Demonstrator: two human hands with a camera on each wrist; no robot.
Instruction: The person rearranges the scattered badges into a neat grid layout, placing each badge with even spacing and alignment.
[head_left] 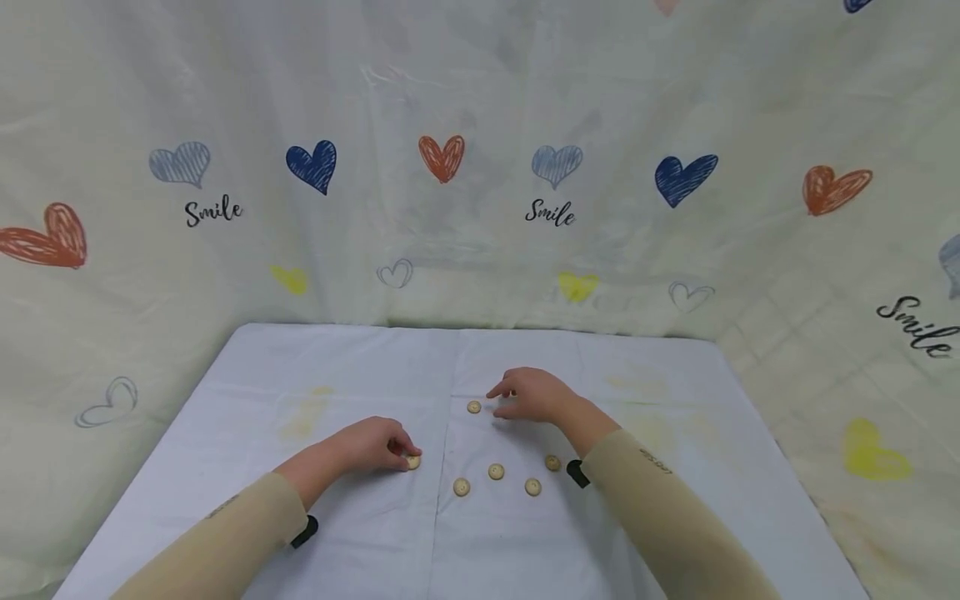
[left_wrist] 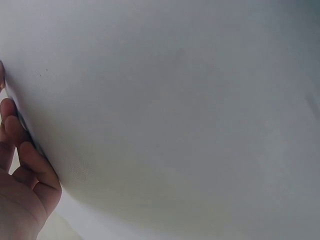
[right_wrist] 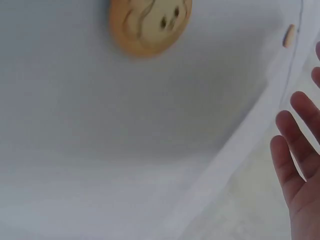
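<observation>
At the left of the table's centre seam, my left hand pinches a small round biscuit at table level. Curled fingers of that hand show at the edge of the left wrist view, where the biscuit cannot be made out. My right hand hovers with fingers spread just right of another biscuit, apart from it and holding nothing. Nearer the front lie several more biscuits, among them one near the middle. An animal face marks the biscuit in the right wrist view.
A white cloth with a lengthwise crease covers the table. Behind it hangs a pale curtain printed with hearts and the word "Smile". One biscuit lies close to the right sleeve.
</observation>
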